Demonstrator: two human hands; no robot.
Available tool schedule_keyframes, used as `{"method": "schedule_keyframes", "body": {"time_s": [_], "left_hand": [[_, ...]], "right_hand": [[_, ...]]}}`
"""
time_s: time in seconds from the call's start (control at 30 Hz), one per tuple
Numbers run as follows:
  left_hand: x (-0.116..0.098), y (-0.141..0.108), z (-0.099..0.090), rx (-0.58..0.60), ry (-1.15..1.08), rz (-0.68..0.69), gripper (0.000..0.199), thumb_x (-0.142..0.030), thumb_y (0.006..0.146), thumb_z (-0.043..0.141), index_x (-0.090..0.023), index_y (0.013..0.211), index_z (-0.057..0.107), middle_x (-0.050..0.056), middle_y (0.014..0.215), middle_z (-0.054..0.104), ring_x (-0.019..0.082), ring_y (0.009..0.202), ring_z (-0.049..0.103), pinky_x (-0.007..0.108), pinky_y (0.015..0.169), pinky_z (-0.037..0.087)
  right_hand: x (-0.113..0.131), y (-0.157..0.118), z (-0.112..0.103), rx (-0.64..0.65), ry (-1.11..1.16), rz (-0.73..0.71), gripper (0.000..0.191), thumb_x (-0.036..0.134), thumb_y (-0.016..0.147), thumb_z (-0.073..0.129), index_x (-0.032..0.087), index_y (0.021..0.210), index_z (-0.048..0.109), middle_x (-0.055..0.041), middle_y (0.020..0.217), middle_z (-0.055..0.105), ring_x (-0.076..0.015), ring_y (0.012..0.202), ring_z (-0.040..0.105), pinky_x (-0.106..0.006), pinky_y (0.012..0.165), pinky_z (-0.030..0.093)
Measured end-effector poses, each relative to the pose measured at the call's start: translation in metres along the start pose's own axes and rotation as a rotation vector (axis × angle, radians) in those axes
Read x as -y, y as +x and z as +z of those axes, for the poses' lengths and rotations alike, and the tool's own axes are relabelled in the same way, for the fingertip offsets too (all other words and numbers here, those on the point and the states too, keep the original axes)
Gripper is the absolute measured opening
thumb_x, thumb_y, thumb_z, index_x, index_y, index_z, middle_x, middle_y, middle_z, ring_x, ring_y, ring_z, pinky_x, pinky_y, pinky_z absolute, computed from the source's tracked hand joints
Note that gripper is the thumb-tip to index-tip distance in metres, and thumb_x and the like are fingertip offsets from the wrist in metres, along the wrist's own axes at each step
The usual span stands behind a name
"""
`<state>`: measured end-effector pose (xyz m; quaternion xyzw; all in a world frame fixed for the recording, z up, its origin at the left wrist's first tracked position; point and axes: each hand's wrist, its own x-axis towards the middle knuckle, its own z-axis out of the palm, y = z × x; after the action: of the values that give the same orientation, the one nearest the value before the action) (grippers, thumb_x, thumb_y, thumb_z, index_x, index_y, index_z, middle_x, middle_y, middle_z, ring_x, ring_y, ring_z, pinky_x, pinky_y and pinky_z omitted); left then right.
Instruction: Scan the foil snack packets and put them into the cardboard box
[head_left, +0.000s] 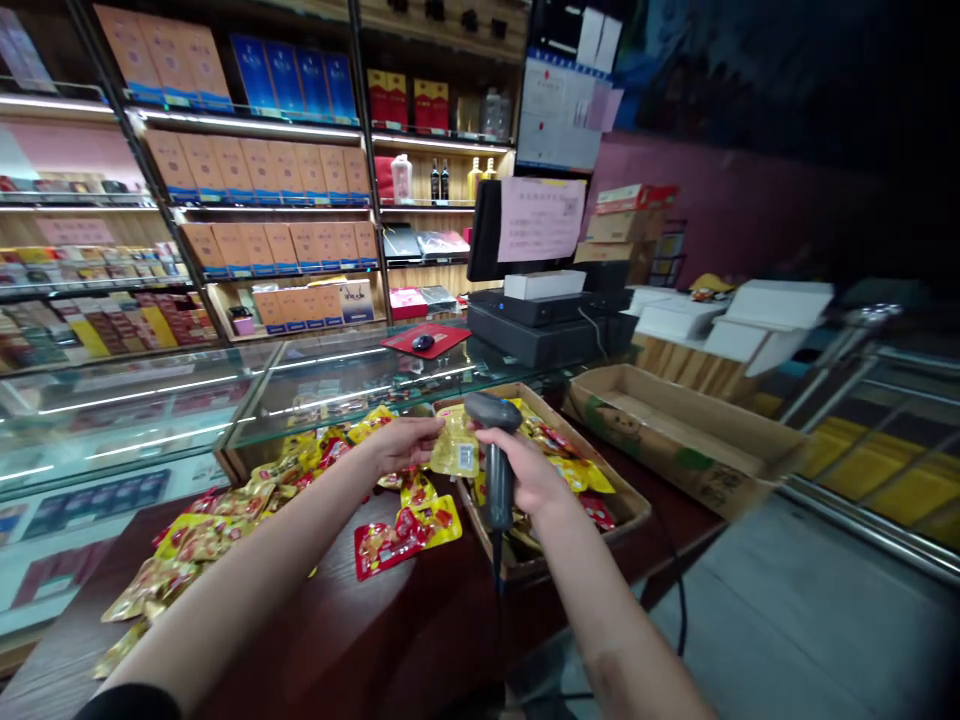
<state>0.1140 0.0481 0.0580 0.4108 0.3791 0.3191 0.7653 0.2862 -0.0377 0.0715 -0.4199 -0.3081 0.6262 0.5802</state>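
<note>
My left hand (pixel 405 447) pinches a gold snack packet (pixel 454 445) by its left side, its barcode label turned up toward me. In my right hand (pixel 529 472) is a dark barcode scanner (pixel 498 470), gripped by the handle with its head pointing left over the packet. Under both hands sits a shallow cardboard tray (pixel 634 515) holding more yellow, red and gold packets. Left of the tray, a red-and-yellow snack packet (pixel 394 540) lies on the dark counter. A long heap of snack packets (pixel 217 530) spreads beside and behind my left forearm.
An open, longer cardboard box (pixel 682 440) stands right of the tray. Behind are a glass display case (pixel 330 385), a mouse (pixel 423 342) on a red pad, and a monitor (pixel 487 235) above a black cash drawer (pixel 540 330). A metal railing (pixel 885 400) is at the right.
</note>
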Motion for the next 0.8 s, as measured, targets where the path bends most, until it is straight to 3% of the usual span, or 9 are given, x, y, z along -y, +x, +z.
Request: {"method": "schedule_keyframes", "body": {"time_s": [0.13, 0.27, 0.4, 0.5, 0.6, 0.7, 0.8], "left_hand": [[0.005, 0.027, 0.046, 0.081, 0.037, -0.024, 0.024, -0.025, 0.073, 0.072, -0.011, 0.090, 0.065, 0.014, 0.095, 0.068, 0.020, 0.085, 0.066, 0.034, 0.076, 0.055], [0.015, 0.036, 0.057, 0.101, 0.084, -0.011, 0.029, -0.028, 0.067, 0.077, -0.012, 0.088, 0.065, 0.013, 0.098, 0.067, 0.022, 0.089, 0.064, 0.041, 0.080, 0.054], [0.019, 0.023, 0.032, 0.043, 0.093, -0.020, 0.029, -0.027, 0.065, 0.079, -0.013, 0.086, 0.066, 0.013, 0.098, 0.066, 0.021, 0.089, 0.063, 0.039, 0.080, 0.053], [0.017, 0.002, 0.004, -0.033, 0.163, 0.014, 0.033, -0.031, 0.064, 0.079, -0.014, 0.090, 0.068, 0.012, 0.101, 0.066, 0.021, 0.090, 0.063, 0.034, 0.077, 0.052], [0.020, -0.022, -0.027, -0.073, 0.277, 0.066, 0.041, -0.035, 0.064, 0.078, -0.017, 0.101, 0.068, 0.010, 0.100, 0.068, 0.020, 0.089, 0.064, 0.030, 0.073, 0.051], [0.037, -0.046, -0.058, -0.131, 0.477, 0.163, 0.045, -0.038, 0.066, 0.075, -0.019, 0.106, 0.068, 0.008, 0.092, 0.070, 0.019, 0.081, 0.065, 0.027, 0.068, 0.049], [0.066, -0.065, -0.084, -0.210, 0.773, 0.286, 0.043, -0.036, 0.063, 0.075, -0.019, 0.103, 0.070, 0.005, 0.085, 0.071, 0.020, 0.077, 0.064, 0.027, 0.069, 0.047]], "right_hand": [[0.023, 0.004, -0.040, -0.146, -0.008, -0.084, 0.027, 0.021, 0.061, 0.069, 0.014, 0.088, 0.065, -0.0041, 0.074, 0.070, -0.0177, 0.068, 0.065, -0.026, 0.062, 0.051], [0.028, -0.003, -0.060, -0.300, -0.043, -0.185, 0.028, 0.020, 0.059, 0.071, 0.014, 0.086, 0.066, -0.0042, 0.074, 0.070, -0.0177, 0.068, 0.065, -0.025, 0.059, 0.051], [0.016, -0.017, -0.046, -0.257, -0.092, -0.194, 0.026, 0.023, 0.060, 0.071, 0.018, 0.086, 0.067, -0.0048, 0.087, 0.071, -0.0188, 0.076, 0.065, -0.025, 0.060, 0.051], [-0.006, -0.025, -0.016, -0.144, -0.128, -0.165, 0.022, 0.025, 0.061, 0.071, 0.020, 0.082, 0.068, -0.0046, 0.090, 0.071, -0.0192, 0.082, 0.064, -0.026, 0.064, 0.050], [-0.039, -0.029, 0.016, -0.049, -0.162, -0.101, 0.024, 0.027, 0.060, 0.072, 0.018, 0.082, 0.068, -0.0031, 0.082, 0.070, -0.0169, 0.076, 0.062, -0.025, 0.065, 0.048], [-0.077, -0.029, 0.035, -0.032, -0.240, -0.033, 0.029, 0.028, 0.059, 0.072, 0.017, 0.085, 0.068, -0.0005, 0.074, 0.068, -0.0154, 0.070, 0.060, -0.025, 0.064, 0.045], [-0.109, -0.026, 0.039, -0.063, -0.330, 0.025, 0.030, 0.030, 0.060, 0.071, 0.016, 0.086, 0.069, -0.0005, 0.072, 0.068, -0.0184, 0.074, 0.061, -0.027, 0.069, 0.044]]}}
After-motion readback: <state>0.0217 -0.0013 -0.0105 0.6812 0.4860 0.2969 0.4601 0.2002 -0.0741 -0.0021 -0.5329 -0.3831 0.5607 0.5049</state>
